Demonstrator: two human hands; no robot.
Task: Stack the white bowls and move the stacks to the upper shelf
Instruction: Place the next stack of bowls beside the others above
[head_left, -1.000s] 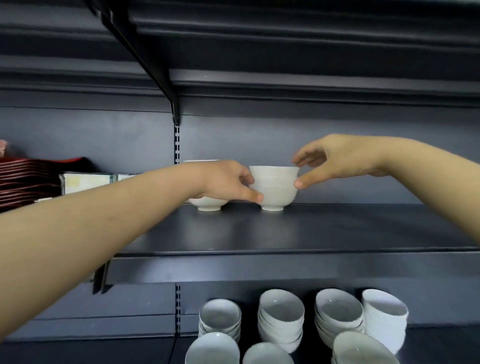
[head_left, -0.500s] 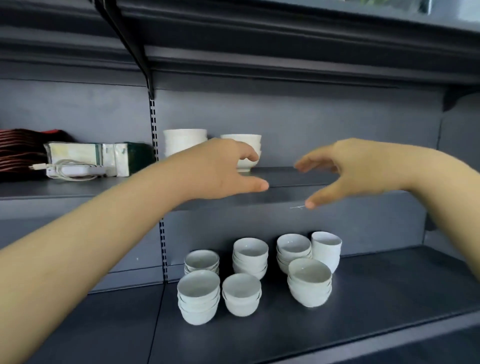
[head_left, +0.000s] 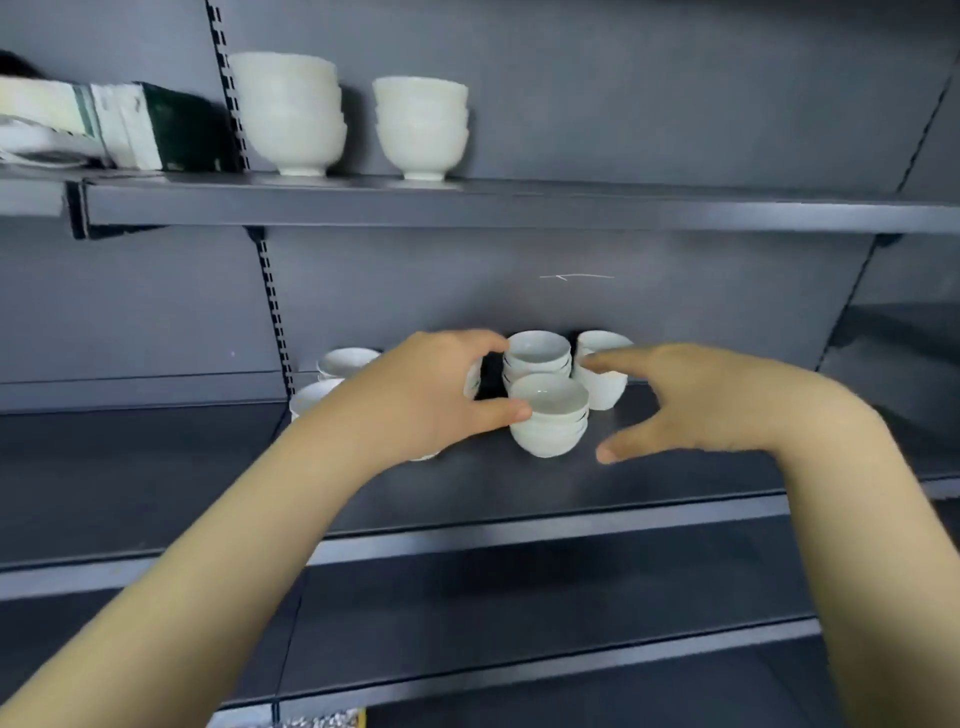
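green-and-white box (head_left: 148, 127): lying far left, blurred | white cable bundle (head_left: 36, 148): just beside box, blurred | slotted upright (head_left: 270, 296): vertical on grey back panel (head_left: 701, 322) | 1 white scratch (head_left: 576, 276): on panel

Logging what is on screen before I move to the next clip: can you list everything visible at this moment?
Upper bowl stacks: two, white, side by side on the upper shelf.
Lower bowl stacks: at least five, white, clustered on the lower shelf; some partly hidden.
Box: one, green and white, far left of the upper shelf; blurred.
Left hand: one, bare, thumb at the front lower stack.
Right hand: one, bare, fingers spread, right of that stack.
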